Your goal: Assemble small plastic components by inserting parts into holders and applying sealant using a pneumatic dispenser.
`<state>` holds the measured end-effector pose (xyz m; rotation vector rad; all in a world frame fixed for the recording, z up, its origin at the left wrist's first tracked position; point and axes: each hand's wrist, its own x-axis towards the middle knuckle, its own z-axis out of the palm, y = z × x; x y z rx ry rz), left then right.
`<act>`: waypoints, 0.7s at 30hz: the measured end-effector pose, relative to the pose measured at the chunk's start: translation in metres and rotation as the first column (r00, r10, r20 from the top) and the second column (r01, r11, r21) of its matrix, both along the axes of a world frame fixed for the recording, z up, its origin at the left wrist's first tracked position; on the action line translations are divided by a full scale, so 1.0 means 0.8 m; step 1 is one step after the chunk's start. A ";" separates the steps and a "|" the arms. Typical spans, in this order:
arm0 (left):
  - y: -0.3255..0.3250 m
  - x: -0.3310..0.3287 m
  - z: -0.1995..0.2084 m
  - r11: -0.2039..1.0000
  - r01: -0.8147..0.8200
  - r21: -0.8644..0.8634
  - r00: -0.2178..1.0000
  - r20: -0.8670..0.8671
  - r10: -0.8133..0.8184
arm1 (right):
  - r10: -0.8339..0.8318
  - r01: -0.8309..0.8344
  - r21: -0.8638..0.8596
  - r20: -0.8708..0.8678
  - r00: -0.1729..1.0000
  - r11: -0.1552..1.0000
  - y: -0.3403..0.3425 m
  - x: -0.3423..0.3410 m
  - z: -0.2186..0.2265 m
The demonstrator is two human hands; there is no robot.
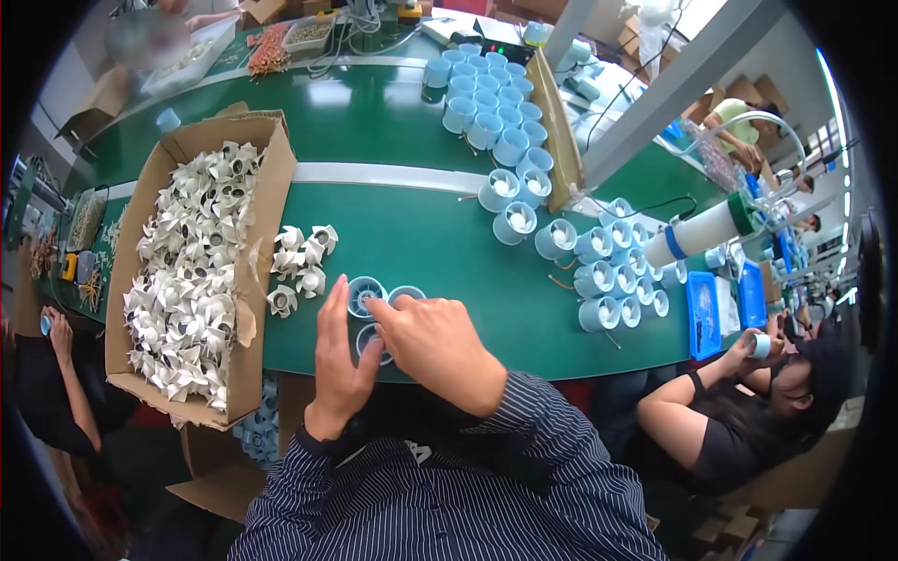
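Three light-blue plastic cups stand close together on the green table in front of me: one cup (pixel 363 292) at the far left, another cup (pixel 406 294) partly behind my right hand, and a nearer cup (pixel 371 342) between my hands. My left hand (pixel 340 366) is open, its fingers straight and held beside the left and near cups. My right hand (pixel 438 344) has curled fingers and reaches its fingertips to the far left cup's rim. Whatever those fingertips may hold is hidden. Several loose white fan impellers (pixel 301 257) lie just beyond my left hand.
A cardboard box (pixel 271 187) full of white impellers stands at the left. Rows of blue cups (pixel 486 98) stand at the far side, and more cups with white parts inside (pixel 599 278) at the right. A person (pixel 739 411) sits at the right, near a blue tray (pixel 703 313).
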<state>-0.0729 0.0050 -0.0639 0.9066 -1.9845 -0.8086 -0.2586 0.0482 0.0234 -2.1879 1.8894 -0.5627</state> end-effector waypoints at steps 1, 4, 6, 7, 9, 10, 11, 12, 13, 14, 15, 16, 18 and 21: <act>0.000 0.002 -0.002 1.000 -0.007 -0.004 1.000 -0.009 0.007 | 0.032 -0.032 0.004 0.054 0.998 0.999 -0.004 0.003 0.000; 0.001 -0.002 -0.006 0.997 0.022 -0.080 0.995 0.104 -0.013 | -0.088 0.123 -0.259 0.143 0.986 0.958 -0.018 -0.050 0.007; 0.000 -0.005 -0.004 0.996 0.020 -0.083 0.995 0.096 -0.012 | -0.283 0.269 -0.283 -0.008 0.959 0.921 -0.047 -0.100 0.016; 0.000 -0.008 -0.004 0.996 0.021 -0.082 0.996 0.088 -0.014 | -0.308 0.250 -0.384 -0.099 0.946 0.889 -0.071 -0.132 0.007; 0.001 -0.011 -0.005 0.995 0.063 -0.078 0.995 0.078 -0.057 | -0.377 0.250 -0.475 -0.192 0.906 0.844 -0.103 -0.184 -0.018; 0.000 -0.006 -0.005 0.996 0.051 -0.080 0.995 0.089 -0.044 | -0.404 0.290 -0.346 -0.323 0.856 0.892 -0.115 -0.198 -0.028; 0.000 -0.005 -0.006 0.996 0.034 -0.082 0.995 0.095 -0.026 | -0.399 0.338 -0.212 -0.454 0.797 0.917 -0.117 -0.206 -0.031; 0.000 -0.004 -0.007 0.996 0.016 -0.083 0.995 0.099 -0.008 | -0.417 0.359 -0.213 -0.456 0.786 0.909 -0.111 -0.209 -0.035; 0.001 -0.006 -0.007 0.996 0.025 -0.082 0.996 0.091 -0.018 | -0.426 0.361 -0.226 -0.454 0.783 0.905 -0.104 -0.209 -0.037; 0.001 -0.007 -0.006 0.997 0.024 -0.073 0.995 0.100 -0.017 | -0.432 0.361 -0.238 -0.454 0.779 0.902 -0.096 -0.209 -0.039; 0.000 -0.007 -0.004 0.998 0.021 -0.064 0.994 0.109 -0.014 | -0.436 0.359 -0.250 -0.455 0.777 0.899 -0.089 -0.210 -0.039; 0.001 -0.006 -0.005 0.999 0.016 -0.052 0.993 0.120 -0.010 | -0.437 0.361 -0.248 -0.462 0.771 0.899 -0.079 -0.209 -0.039; 0.002 -0.005 -0.006 0.999 0.017 -0.049 0.994 0.112 -0.011 | -0.443 0.398 -0.198 -0.468 0.765 0.896 -0.059 -0.207 -0.034; 0.001 -0.003 -0.006 0.998 0.016 -0.055 0.994 0.107 -0.010 | -0.479 0.434 -0.208 -0.457 0.749 0.877 -0.028 -0.216 -0.040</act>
